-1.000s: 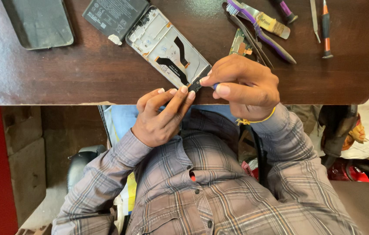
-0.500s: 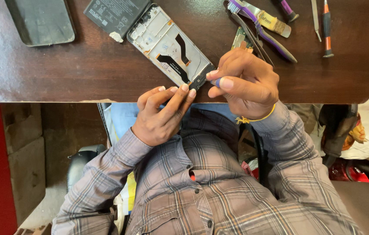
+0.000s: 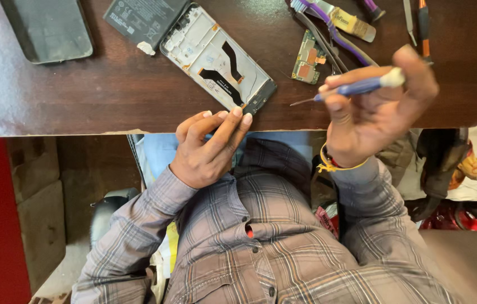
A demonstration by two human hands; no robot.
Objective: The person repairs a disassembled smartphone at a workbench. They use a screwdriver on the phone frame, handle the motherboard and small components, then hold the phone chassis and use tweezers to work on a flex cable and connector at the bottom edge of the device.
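An opened phone frame (image 3: pixel 218 59) with black flex cables lies at an angle on the dark wooden table (image 3: pixel 109 95). My left hand (image 3: pixel 207 149) rests at the table edge, its fingertips touching the frame's near corner. My right hand (image 3: pixel 376 110) is raised to the right of the frame and grips a small blue-handled screwdriver (image 3: pixel 356 87), whose thin tip points left toward the frame without touching it.
A black battery (image 3: pixel 142 17) lies by the frame's far end and a dark phone back cover (image 3: pixel 47 28) at the far left. A green circuit board (image 3: pixel 308 56), a purple tool (image 3: pixel 337 36), tweezers and other screwdrivers (image 3: pixel 424 25) sit at the far right.
My right hand has lifted off the frame's near corner and moved right, turning palm-up with the screwdriver. My left hand has stayed at the frame's corner.
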